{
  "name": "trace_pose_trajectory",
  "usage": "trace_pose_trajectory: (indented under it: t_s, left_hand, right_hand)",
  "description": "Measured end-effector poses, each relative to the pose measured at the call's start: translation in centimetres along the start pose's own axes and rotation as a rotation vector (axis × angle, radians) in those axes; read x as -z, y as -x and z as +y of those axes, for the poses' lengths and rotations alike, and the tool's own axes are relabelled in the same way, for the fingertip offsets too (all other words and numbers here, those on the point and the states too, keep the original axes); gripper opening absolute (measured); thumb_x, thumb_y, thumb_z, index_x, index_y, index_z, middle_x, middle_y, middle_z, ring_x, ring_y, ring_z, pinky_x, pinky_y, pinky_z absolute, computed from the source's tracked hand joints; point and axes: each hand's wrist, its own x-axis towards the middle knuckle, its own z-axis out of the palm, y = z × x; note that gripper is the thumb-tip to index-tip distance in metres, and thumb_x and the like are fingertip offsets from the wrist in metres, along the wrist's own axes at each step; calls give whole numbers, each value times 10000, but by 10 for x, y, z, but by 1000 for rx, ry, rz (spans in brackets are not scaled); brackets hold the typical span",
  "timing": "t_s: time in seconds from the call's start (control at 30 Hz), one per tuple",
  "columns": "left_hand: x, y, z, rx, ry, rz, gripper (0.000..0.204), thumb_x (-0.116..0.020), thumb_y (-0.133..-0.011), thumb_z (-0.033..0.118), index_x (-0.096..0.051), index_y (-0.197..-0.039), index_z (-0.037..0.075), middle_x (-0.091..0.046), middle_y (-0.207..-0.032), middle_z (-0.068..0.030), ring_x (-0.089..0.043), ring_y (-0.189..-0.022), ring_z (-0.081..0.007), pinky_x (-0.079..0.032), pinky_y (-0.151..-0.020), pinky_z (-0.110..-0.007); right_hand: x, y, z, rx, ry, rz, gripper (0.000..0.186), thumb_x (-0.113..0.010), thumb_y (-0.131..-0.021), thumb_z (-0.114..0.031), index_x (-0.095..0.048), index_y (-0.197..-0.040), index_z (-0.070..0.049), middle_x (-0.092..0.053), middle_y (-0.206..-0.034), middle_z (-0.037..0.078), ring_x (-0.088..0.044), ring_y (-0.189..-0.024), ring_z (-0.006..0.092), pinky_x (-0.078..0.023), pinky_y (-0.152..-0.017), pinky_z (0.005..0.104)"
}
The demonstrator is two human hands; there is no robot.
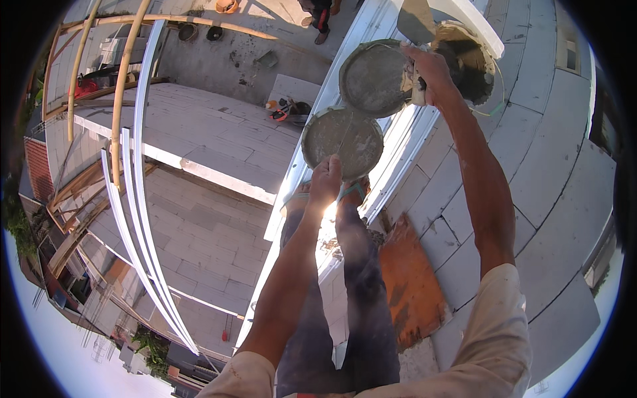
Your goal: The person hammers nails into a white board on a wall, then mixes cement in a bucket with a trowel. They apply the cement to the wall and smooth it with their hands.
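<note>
Between my feet is a near bucket (pixel 342 142) of grey mortar. My left hand (pixel 328 178) is closed at its near side, and a thin line runs from the fingers across the mortar. A second mortar bucket (pixel 373 77) stands just beyond it, their rims meeting. My right hand (pixel 430 74), closed over that bucket's right edge, grips a pale handle. A grey trowel blade (pixel 417 21) shows just past the fingers; the join is hidden. To the right, a mortar-crusted bucket (pixel 472 63) sits partly in shadow, its wire handle hanging outward.
My feet stand on pale metal channels (pixel 405 156). Light block walling (pixel 531 142) is at right, an orange-stained board (pixel 410 285) beside my leg. Bamboo poles (pixel 124 99) and white metal strips (pixel 142 225) rise at left. Below, a person (pixel 321 20) is near a tool pile (pixel 286 109).
</note>
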Motion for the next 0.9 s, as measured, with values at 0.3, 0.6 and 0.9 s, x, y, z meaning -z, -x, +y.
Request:
trace_pose_trajectory:
  t_s: [0.3,0.6,0.9]
  left_hand:
    - [9,-15,-26,-12,131,-22,328,-472,-1107,336,-575,-929,80,-455,-645,67,-427,-516,-31,-346,-434,-254]
    - [1,4,13,-17,-169,-60,390,-465,-1097,361,-635,-952,41,-552,-717,18,-514,-658,-64,-449,-630,-277]
    - [-9,1,-4,-110,-100,103,371,-450,-1099,345,-587,-935,42,-536,-714,10,-493,-625,-70,-432,-578,-275]
  right_hand:
    - [5,38,-16,33,149,-3,235,-778,-934,-293,-654,-903,-97,-587,-712,-10,-523,-589,69,-430,-553,243]
    - [4,44,-42,93,-34,19,227,-779,-935,-275,-643,-899,-97,-561,-698,-17,-517,-568,82,-423,-531,251]
    - [-2,-18,32,110,-188,72,243,-809,-915,-250,-637,-905,-80,-575,-687,12,-561,-567,120,-467,-521,290]
